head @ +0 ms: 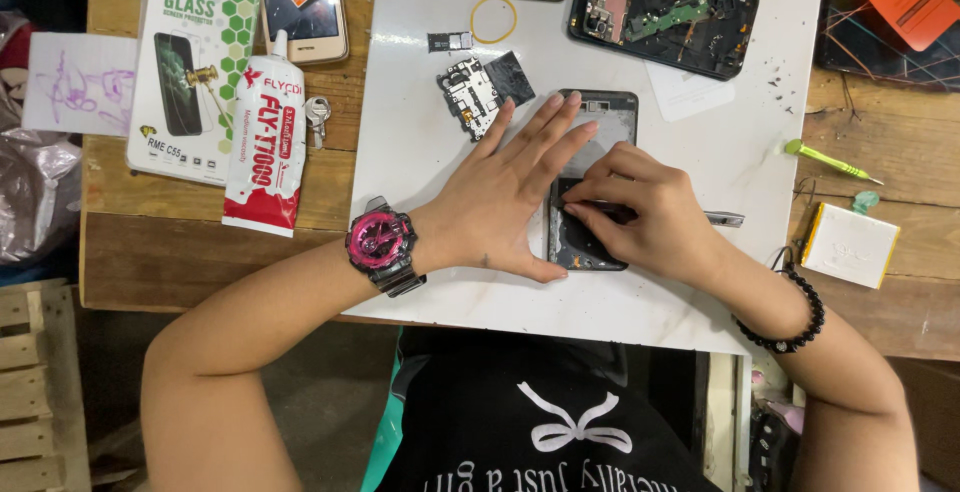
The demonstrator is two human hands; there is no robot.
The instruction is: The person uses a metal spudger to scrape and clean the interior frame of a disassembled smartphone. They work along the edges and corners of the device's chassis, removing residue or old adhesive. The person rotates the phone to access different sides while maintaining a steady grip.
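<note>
two hands meet on one opened phone body (590, 187), which lies on the white surface (420, 152) with its long axis running near to far, just right of centre. left hand (505, 197) is spread wide and flat, palm down, pinning the phone's left edge, fingers pointing far-right across it. right hand (645, 212) comes in from the right, fingers pinched narrow on a thin metal tool (722, 218) whose tip sits on the phone's near half, handle trailing right.

A wooden tabletop (200, 242) carries a white board (420, 142), a glue tube (266, 147), a screen-protector packet (185, 72), a gold phone (300, 2) and a green tool (830, 161).
</note>
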